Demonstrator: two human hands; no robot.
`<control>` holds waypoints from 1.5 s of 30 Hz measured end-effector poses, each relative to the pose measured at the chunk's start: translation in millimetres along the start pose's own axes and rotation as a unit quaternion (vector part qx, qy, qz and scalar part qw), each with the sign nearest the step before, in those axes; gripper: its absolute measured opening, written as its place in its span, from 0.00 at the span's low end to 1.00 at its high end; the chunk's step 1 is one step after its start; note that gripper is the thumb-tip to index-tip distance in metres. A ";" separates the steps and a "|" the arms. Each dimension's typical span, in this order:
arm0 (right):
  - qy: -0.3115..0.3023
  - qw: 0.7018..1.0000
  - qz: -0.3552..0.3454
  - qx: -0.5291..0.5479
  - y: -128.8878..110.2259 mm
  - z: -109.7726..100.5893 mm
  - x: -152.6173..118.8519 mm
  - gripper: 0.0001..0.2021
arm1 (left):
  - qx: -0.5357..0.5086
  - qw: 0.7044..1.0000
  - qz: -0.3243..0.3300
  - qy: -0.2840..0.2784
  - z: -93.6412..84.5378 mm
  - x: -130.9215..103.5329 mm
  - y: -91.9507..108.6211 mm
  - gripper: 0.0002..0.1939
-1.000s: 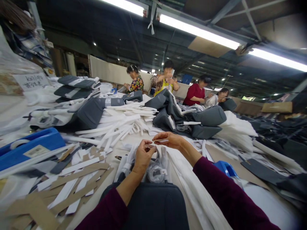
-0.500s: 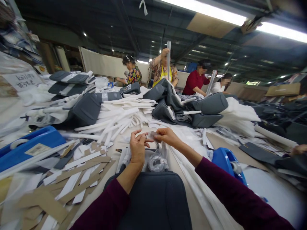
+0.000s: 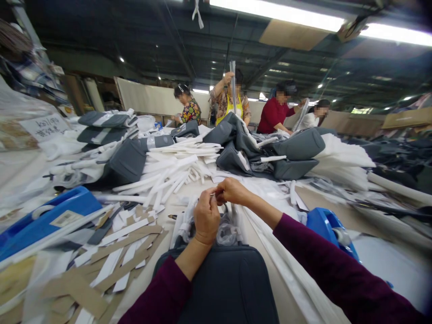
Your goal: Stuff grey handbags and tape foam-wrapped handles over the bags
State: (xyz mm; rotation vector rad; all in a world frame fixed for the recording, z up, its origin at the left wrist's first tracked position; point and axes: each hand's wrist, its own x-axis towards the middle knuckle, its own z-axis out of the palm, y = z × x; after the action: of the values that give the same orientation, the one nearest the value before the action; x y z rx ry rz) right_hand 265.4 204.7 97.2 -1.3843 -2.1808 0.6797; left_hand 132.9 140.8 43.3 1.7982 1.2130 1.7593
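My left hand (image 3: 206,217) and my right hand (image 3: 232,191) meet fingertip to fingertip above the far end of a dark grey padded piece (image 3: 232,283). Both are closed in a pinch. Whatever lies between the fingertips is too small and hidden to name. Beneath and just beyond the hands, clear plastic wrapping (image 3: 227,231) covers parts at the far end of the padded piece, which lies flat in front of me.
Cardboard and white strips (image 3: 124,252) lie at the left. Blue tape dispensers stand left (image 3: 70,209) and right (image 3: 329,229). White foam tubes (image 3: 175,166) and grey padded pieces (image 3: 297,146) are piled ahead. Several people work beyond, one in red (image 3: 275,112).
My left hand has moved right and its spread fingers have closed against my right hand's. The small clear piece seen between them is now hidden. The view has shifted slightly.
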 end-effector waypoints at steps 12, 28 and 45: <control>0.030 0.982 -0.045 0.182 19.9 19.8 -31.8 0.13 | 0.060 0.996 -0.036 -0.047 -0.9 2.6 -7.7 0.06; 0.181 0.864 0.113 0.456 60.4 18.2 -46.4 0.12 | 0.055 0.977 -0.156 -0.136 9.8 1.7 -23.4 0.14; 0.296 0.726 0.393 0.481 94.4 21.2 -65.0 0.02 | 0.106 0.974 -0.143 -0.144 10.9 -0.9 -23.4 0.13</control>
State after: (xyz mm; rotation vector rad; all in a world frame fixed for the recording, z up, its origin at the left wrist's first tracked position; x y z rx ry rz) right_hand 341.8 176.7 13.8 -1.5126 -0.4496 1.1935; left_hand 135.5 156.9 23.3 1.8050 1.4907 1.2044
